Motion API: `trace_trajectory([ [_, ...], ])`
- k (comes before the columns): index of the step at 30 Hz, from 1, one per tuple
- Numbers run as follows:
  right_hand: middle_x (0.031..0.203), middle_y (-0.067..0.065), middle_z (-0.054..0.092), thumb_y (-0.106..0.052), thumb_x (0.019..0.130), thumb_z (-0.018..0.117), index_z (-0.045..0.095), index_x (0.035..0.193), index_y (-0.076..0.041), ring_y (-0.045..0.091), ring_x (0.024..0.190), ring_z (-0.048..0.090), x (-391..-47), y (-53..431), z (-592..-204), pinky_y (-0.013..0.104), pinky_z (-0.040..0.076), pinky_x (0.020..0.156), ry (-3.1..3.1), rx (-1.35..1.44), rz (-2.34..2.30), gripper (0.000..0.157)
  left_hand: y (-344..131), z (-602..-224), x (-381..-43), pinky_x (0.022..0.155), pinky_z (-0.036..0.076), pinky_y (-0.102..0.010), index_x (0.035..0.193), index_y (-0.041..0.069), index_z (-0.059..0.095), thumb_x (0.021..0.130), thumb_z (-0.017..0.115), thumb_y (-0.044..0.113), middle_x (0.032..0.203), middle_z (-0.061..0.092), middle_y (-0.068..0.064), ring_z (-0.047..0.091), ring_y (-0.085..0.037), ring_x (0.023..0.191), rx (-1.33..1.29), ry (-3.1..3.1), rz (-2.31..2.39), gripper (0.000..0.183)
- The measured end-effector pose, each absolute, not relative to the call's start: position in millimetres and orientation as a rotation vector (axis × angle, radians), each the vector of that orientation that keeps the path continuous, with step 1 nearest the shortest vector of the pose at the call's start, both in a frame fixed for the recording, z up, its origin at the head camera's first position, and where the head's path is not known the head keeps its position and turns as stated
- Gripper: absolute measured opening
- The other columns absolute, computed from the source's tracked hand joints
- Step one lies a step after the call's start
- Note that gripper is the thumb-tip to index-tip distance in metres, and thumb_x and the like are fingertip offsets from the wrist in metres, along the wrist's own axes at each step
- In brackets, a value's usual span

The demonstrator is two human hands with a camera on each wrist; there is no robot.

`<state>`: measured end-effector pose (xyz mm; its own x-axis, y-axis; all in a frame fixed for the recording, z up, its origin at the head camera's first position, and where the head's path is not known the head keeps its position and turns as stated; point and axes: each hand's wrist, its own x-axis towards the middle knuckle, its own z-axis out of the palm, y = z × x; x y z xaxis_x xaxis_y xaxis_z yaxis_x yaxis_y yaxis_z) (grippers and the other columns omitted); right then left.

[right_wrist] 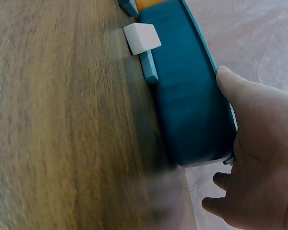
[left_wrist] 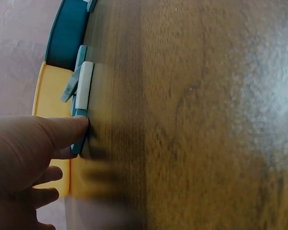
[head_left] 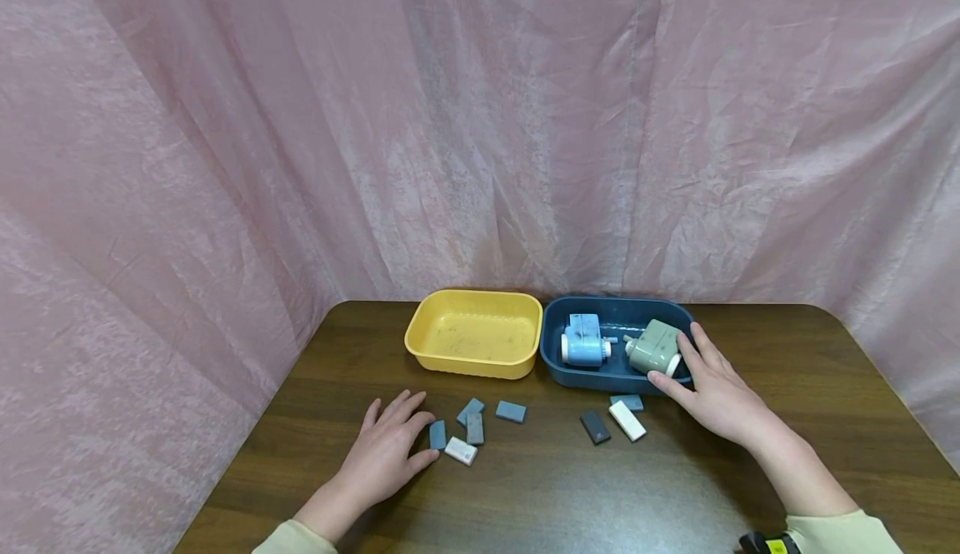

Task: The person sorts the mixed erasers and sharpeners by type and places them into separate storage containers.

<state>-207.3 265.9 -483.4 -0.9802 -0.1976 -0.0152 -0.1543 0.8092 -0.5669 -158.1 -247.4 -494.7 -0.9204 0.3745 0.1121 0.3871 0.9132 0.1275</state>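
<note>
My left hand (head_left: 381, 452) rests low over the table, its thumb and index finger at opposite ends of a small blue-grey block (head_left: 438, 435). In the left wrist view the thumb (left_wrist: 77, 127) touches that block (left_wrist: 78, 143). Beside it lie a white printed block (head_left: 461, 451) and several blue-grey blocks (head_left: 475, 428). My right hand (head_left: 723, 396) reaches over the navy bin's (head_left: 558, 375) right end, fingers spread around a green boxy gadget (head_left: 654, 346) with white round ends. The bin wall hides their contact in the right wrist view. A similar blue gadget (head_left: 585, 341) lies left of it.
A yellow bin (head_left: 472, 366) stands left of the navy one, near the table's back edge. In front of the navy bin lie a dark block (head_left: 596, 427), a white block (head_left: 627, 421) and a blue block (head_left: 628, 403). Pink curtains (head_left: 480, 121) hang behind.
</note>
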Motion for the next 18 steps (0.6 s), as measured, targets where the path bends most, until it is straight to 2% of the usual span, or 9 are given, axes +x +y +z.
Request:
trace_trajectory([
  [18,0.18,0.03,-0.009,-0.07,0.109,0.053,0.012,0.173,0.006,0.07,0.156,0.011,-207.2,266.1,-484.4,0.088,0.022,0.113,2.916,-0.287,-0.91,0.108,-244.8,-486.7,-160.7,0.118,0.032,-0.079,0.124,0.012,0.078,0.094,0.092,0.036,0.157,0.06,-0.019,0.05,-0.044,0.15,-0.636,-2.884,-0.207,0.041],
])
